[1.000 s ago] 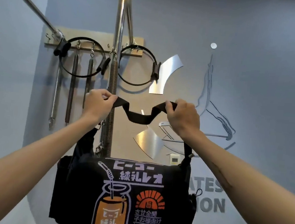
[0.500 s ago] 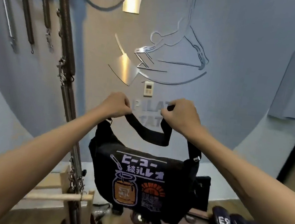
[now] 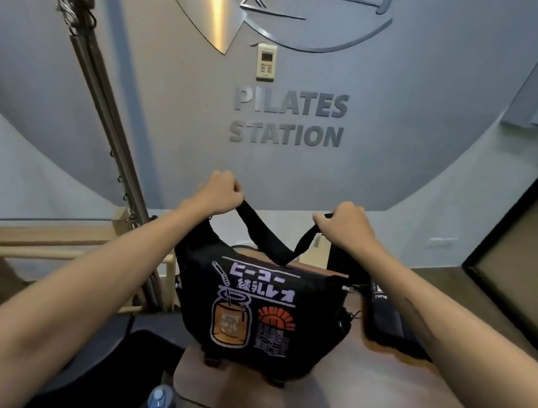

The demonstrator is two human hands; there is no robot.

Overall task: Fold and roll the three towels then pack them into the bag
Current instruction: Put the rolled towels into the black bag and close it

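- The bag (image 3: 262, 312) is a black messenger-style bag with a front flap printed in white Japanese characters above an orange jar with a straw and an orange half-sun over more white print.
- It sits in the lower middle of the frame, hanging from its strap (image 3: 268, 236) above a rounded brown wooden surface (image 3: 358, 401); whether its base touches that surface cannot be told.
- The bag's long axis runs left to right across the frame, tilted a little so that its left end is higher; the printed flap faces the camera and the top edge faces up.
- The black strap sags in a V between the two hands, its lowest point just above the flap's top edge.
- The left hand (image 3: 220, 190) is fisted, knuckles up, gripping the strap's left part, with the forearm reaching in from the lower left.
- The right hand (image 3: 343, 224) is likewise curled round the strap's right part, slightly lower in the frame, with its forearm coming from the lower right.
- A dark rolled item with white lettering (image 3: 387, 316) lies just right of the bag.
- A blue bottle cap (image 3: 159, 399) shows at the bottom edge.
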